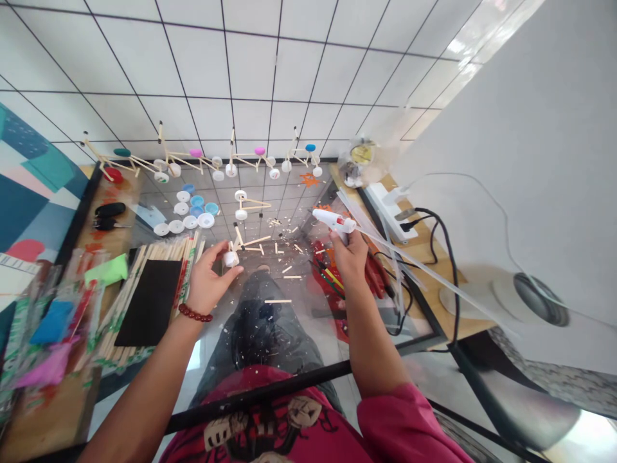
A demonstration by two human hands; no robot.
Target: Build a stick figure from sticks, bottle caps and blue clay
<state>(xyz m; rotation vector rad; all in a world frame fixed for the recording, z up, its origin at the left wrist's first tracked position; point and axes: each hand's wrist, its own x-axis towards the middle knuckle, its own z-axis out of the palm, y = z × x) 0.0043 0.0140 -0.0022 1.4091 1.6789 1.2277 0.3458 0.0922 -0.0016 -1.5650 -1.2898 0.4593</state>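
Observation:
My left hand pinches a white bottle cap joined to thin wooden sticks, held just above the glass table. My right hand grips a white glue gun with its nozzle pointing left, a long clear glue stick trailing out of its back to the right. The nozzle is apart from the cap, to its upper right. Cut stick pieces lie scattered on the glass between my hands.
Several finished stick-and-cap models line the table's far edge by the tiled wall. Loose caps lie left of centre; chopstick packs with a black sheet and coloured clay bags sit left. A power strip, cables and a fan base are right.

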